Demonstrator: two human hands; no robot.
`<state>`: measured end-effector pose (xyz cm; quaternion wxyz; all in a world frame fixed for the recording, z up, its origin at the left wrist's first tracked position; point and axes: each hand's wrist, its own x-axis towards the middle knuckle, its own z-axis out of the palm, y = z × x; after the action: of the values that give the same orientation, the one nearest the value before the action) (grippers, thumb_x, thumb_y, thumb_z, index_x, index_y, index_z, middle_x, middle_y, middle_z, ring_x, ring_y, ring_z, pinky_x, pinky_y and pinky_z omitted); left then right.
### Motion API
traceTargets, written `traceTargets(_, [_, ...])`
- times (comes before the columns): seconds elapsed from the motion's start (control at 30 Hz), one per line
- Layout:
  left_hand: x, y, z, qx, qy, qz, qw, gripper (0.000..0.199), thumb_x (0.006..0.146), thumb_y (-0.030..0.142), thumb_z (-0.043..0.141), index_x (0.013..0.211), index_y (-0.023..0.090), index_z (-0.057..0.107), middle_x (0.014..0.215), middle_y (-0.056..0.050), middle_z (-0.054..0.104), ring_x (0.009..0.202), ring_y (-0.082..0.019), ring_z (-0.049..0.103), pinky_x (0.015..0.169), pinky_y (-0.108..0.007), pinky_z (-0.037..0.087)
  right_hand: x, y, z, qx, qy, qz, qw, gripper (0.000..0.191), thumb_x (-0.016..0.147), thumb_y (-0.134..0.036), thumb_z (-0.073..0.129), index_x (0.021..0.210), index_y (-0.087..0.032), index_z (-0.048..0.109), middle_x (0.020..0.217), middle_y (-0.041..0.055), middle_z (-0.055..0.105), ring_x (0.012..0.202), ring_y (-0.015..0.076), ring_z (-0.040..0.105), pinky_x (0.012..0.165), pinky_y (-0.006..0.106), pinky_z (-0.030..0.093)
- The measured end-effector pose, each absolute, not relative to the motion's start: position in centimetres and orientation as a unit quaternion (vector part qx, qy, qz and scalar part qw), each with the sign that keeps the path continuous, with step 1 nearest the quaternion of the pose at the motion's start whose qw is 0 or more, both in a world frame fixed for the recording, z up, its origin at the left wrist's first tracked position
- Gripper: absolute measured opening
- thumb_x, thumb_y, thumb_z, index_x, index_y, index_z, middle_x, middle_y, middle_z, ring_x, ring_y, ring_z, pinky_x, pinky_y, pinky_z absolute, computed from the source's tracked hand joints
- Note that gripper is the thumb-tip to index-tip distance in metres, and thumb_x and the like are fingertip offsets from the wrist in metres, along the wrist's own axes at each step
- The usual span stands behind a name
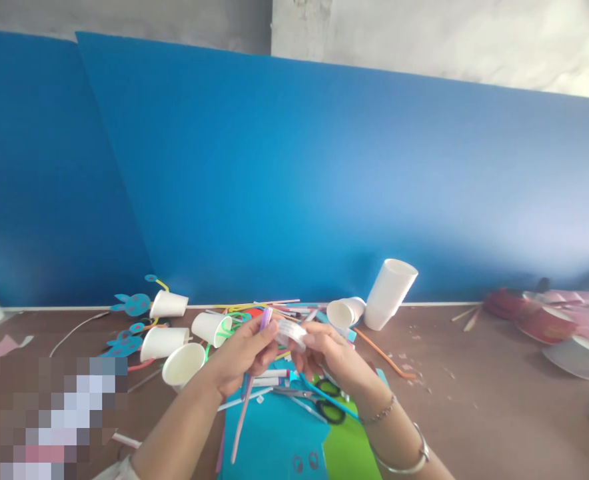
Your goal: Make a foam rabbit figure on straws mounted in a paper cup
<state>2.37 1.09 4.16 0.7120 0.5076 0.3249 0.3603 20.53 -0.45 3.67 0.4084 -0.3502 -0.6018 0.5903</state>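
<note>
My left hand (239, 350) is closed, its thumb and fingers pinching a pink and purple straw (241, 427) that points down towards me. Close beside it, my right hand (337, 353) grips a roll of clear tape (291, 331) at its right side. The roll sits between both hands; whether the left fingers also touch it I cannot tell. Under the hands are blue paper (264, 443) with drawn marks, green paper (347, 457), scissors with black handles (330, 411) and markers (269, 382). A blue straw (332, 399) crosses the scissors.
Several paper cups (172, 343) lie on the left, some with blue paper cutouts (137, 305). A cup stack (390, 293) leans near the blue panel (284, 180). An orange straw (384, 353) and paper scraps are on the right; red and pink items (547, 323) lie beyond.
</note>
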Motion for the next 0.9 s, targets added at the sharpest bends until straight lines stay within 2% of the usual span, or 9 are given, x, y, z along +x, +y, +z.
traceTargets(0.2, [2.3,1.4,3.7,0.491,0.294,0.354,0.740,0.050,0.071,0.065,0.064,0.080,0.018,0.049,0.042,0.012,0.038,0.034,-0.001,0.012,0.035,-0.018,0.008,20.6,-0.6,3.6,-0.332,-0.594,0.599,0.422,0.020,0.077,-0.026,0.045,0.070,-0.016,0.061,0.055,-0.0006,0.062,0.039,0.0088,0.052,0.038,0.020,0.028])
traceTargets(0.5, [2.2,1.4,3.6,0.495,0.299,0.344,0.740,0.052,0.071,0.067,0.062,0.080,0.016,0.053,0.042,0.011,0.038,0.035,-0.001,0.012,0.035,-0.018,0.008,20.2,-0.5,3.5,-0.338,-0.570,0.614,0.429,0.025,0.081,-0.036,0.051,0.072,-0.016,0.060,0.051,-0.0015,0.063,0.035,0.0080,0.051,0.035,0.019,0.024])
traceTargets(0.57, [2.0,1.4,3.9,0.509,0.321,0.344,0.721,0.053,0.071,0.067,0.062,0.084,0.017,0.053,0.041,0.011,0.039,0.035,-0.002,0.015,0.036,-0.019,0.008,20.1,-0.6,3.7,-0.361,-0.570,0.600,0.430,0.027,0.081,-0.038,0.051,0.068,-0.016,0.060,0.049,-0.0019,0.061,0.034,0.0079,0.050,0.035,0.019,0.024])
traceTargets(0.7, [1.6,1.3,4.7,0.569,0.363,0.353,0.648,0.054,0.074,0.060,0.064,0.106,0.017,0.054,0.044,0.009,0.045,0.037,-0.004,0.023,0.038,-0.018,0.012,20.0,-0.6,4.2,-0.433,-0.587,0.540,0.419,0.031,0.080,-0.037,0.051,0.056,-0.017,0.055,0.042,-0.0033,0.054,0.032,0.0071,0.046,0.035,0.019,0.025])
traceTargets(0.8, [1.6,1.2,5.0,0.609,0.381,0.361,0.595,0.047,0.074,0.054,0.067,0.100,0.016,0.058,0.045,0.008,0.044,0.042,-0.005,0.030,0.040,-0.018,0.018,19.9,-0.5,4.2,-0.461,-0.592,0.525,0.401,0.033,0.079,-0.038,0.052,0.053,-0.018,0.052,0.040,-0.0040,0.050,0.031,0.0065,0.043,0.034,0.020,0.025])
traceTargets(0.9, [1.6,1.4,4.7,0.609,0.388,0.375,0.581,0.044,0.074,0.055,0.066,0.093,0.016,0.058,0.044,0.009,0.042,0.042,-0.005,0.030,0.040,-0.018,0.018,19.9,-0.4,4.0,-0.461,-0.582,0.539,0.398,0.032,0.080,-0.039,0.052,0.056,-0.018,0.053,0.043,-0.0040,0.051,0.032,0.0064,0.044,0.035,0.019,0.028])
